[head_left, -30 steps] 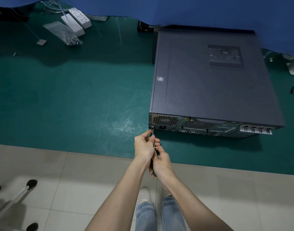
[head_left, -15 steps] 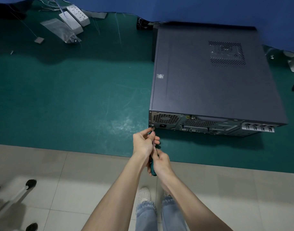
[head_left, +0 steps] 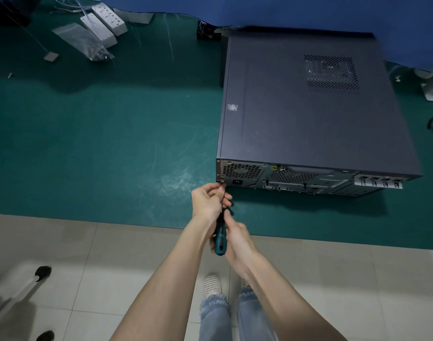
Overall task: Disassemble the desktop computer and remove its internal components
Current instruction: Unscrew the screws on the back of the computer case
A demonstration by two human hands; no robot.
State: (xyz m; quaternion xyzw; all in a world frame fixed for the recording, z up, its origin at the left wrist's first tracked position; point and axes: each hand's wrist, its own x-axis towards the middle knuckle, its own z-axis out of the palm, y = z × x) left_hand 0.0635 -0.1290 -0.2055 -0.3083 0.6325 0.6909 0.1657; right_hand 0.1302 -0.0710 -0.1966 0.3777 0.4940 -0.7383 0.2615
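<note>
Head view: the desktop computer (head_left: 309, 107) lies on its side at right of centre on the green mat (head_left: 100, 143), side panel on and no internal part out. The left hand (head_left: 207, 200) pinches the screwdriver (head_left: 220, 239) shaft at the rear panel's lower-left corner. The right hand (head_left: 237, 238) curls round the teal handle, so disassembly appears barely begun.
</note>
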